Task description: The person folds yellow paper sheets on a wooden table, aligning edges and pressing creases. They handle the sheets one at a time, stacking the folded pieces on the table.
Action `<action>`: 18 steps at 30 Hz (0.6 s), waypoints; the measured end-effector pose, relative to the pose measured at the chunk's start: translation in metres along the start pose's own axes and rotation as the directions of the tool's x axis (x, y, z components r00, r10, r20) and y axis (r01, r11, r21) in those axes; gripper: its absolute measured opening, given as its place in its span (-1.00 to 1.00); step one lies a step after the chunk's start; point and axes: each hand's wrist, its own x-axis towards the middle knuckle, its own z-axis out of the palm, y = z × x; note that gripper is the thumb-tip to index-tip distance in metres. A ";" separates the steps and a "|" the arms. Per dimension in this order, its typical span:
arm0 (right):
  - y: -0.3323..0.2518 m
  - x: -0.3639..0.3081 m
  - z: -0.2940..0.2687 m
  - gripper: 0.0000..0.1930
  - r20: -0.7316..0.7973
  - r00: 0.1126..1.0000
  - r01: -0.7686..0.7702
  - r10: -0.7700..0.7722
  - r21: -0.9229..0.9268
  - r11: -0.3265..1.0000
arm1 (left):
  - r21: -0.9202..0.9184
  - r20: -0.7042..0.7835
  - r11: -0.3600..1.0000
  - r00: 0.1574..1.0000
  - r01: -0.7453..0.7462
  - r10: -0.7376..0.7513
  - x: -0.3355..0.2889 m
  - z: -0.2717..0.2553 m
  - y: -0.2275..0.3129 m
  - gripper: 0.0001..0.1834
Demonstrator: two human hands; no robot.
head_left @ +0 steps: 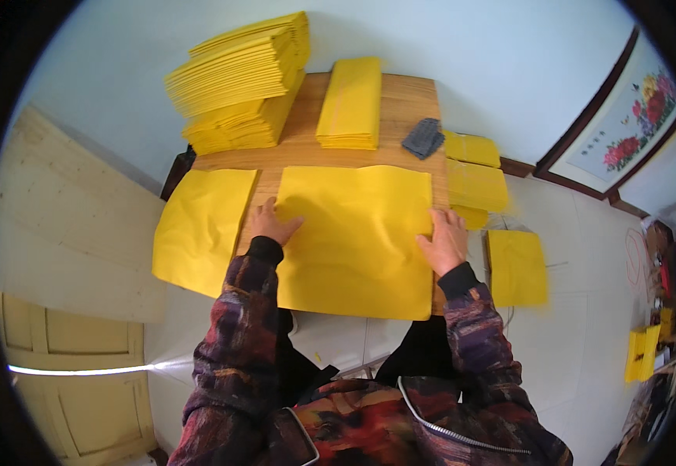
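Observation:
A large yellow sheet or flat envelope (353, 241) lies before me on the wooden table, its near edge reaching past the table's front. At its left edge rests my left hand (276, 224), thumb and fingers spread apart. My right hand (445, 241) lies at the right edge, its thumb on the sheet and its fingers stretched along the side. Both hands are open, touching the sheet without a visible grip. Left of my left hand lies another yellow sheet (202, 229), slightly wrinkled, hanging over the table's front.
Tall stacks of folded yellow pieces (233, 85) stand at the back left of the table (408, 93). A smaller yellow stack (352, 101) and a grey cloth (423, 138) lie farther right. Yellow bundles (474, 182) sit beyond the right edge. A framed flower picture (625, 124) leans against the wall.

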 end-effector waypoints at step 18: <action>0.001 0.002 0.005 -0.48 -0.019 0.993 0.121 -0.120 0.116 0.986 | -0.120 -0.123 0.988 0.986 0.096 -0.110 0.014 0.012 -0.013 -0.62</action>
